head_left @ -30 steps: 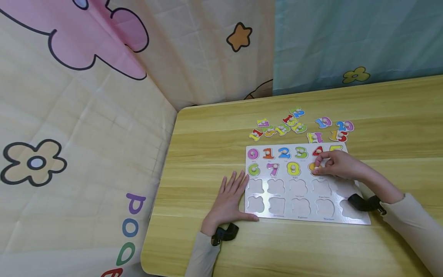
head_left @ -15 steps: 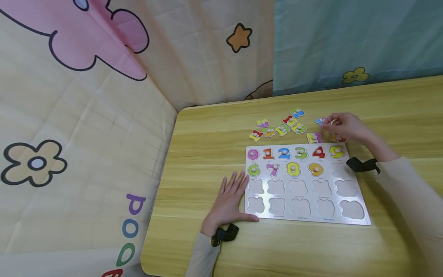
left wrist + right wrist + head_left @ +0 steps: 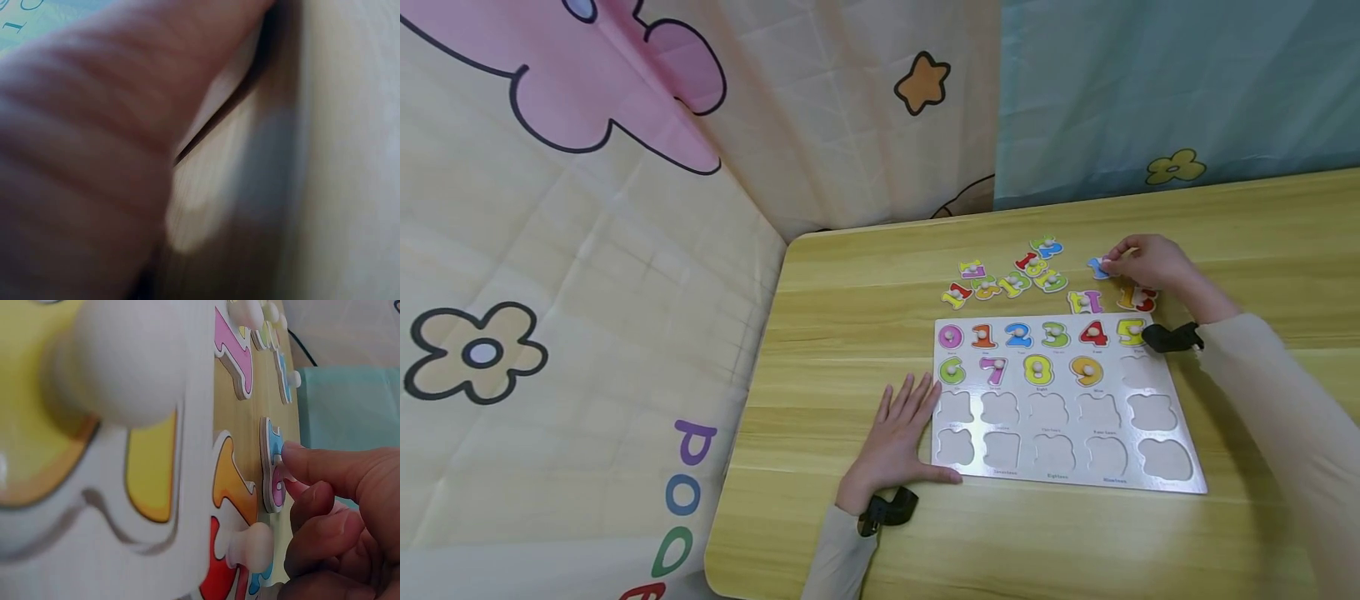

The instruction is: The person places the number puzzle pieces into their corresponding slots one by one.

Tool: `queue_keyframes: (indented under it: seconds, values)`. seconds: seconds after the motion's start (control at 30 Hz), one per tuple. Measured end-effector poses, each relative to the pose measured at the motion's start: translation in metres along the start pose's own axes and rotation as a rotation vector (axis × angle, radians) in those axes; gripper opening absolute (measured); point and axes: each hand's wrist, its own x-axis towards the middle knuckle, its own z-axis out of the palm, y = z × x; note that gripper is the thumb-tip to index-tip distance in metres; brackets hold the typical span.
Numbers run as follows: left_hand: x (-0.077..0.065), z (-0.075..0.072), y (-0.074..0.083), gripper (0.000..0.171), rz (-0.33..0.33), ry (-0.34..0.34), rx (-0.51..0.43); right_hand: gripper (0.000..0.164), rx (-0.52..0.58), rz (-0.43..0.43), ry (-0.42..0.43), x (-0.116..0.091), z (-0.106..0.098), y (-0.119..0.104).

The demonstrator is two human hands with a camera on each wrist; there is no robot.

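Observation:
In the head view my right hand (image 3: 1153, 262) reaches beyond the far edge of a white number puzzle board (image 3: 1189, 478). Its thumb and index finger pinch the knob of a blue-and-pink number puzzle piece (image 3: 275, 440), which lies close to the tabletop in the right wrist view. Spread out on the wood, my left hand (image 3: 895, 442) touches the board's left edge with its fingertips, and its thumb lies along the near-left corner. The digits 0 to 9 sit in the board's upper two rows; the shaped recesses below show bare.
Several knobbed number pieces (image 3: 1015, 284) are scattered behind the board. A pink-and-yellow piece (image 3: 1086, 302) lies at its far edge, and an orange-and-red piece (image 3: 1138, 298) near my right wrist. Printed curtains (image 3: 850, 125) hang behind the wooden table (image 3: 820, 333).
My right hand has left the 9 in the second row and moved away to the blue-and-pink puzzle piece, whose knob it now pinches. The left hand has stayed in place.

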Motion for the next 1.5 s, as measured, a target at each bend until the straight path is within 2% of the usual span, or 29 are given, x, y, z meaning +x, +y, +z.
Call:
queue_keyframes:
  seconds: [0.17,0.4,0.53,0.7,0.93,1.03,1.2,1.5]
  values:
    - [0.000,0.000,0.000,0.124,0.002,0.004,0.004,0.041,-0.015,-0.036,0.013,0.002,0.000,-0.001]
    - [0.000,0.001,0.000,0.124,0.006,0.009,0.009,0.055,0.001,-0.102,0.046,-0.007,-0.005,0.004]
    - [0.000,0.002,-0.001,0.124,-0.003,0.002,0.013,0.056,0.034,-0.110,0.026,-0.025,-0.009,0.002]
    - [0.001,0.003,-0.001,0.125,0.001,0.002,0.016,0.051,0.031,-0.124,-0.033,-0.061,-0.006,0.008]
    - [0.001,0.003,0.000,0.125,0.011,0.021,0.013,0.031,0.123,-0.191,-0.112,-0.110,0.018,0.035]
    - [0.000,0.003,-0.001,0.125,0.009,0.017,0.016,0.028,0.127,-0.198,-0.113,-0.125,0.030,0.043]
    - [-0.002,0.002,-0.002,0.125,0.001,0.014,0.007,0.032,0.092,-0.166,-0.102,-0.138,0.037,0.046]
    - [-0.001,0.003,-0.001,0.125,0.014,0.027,-0.001,0.035,0.036,-0.142,-0.067,-0.139,0.037,0.041]
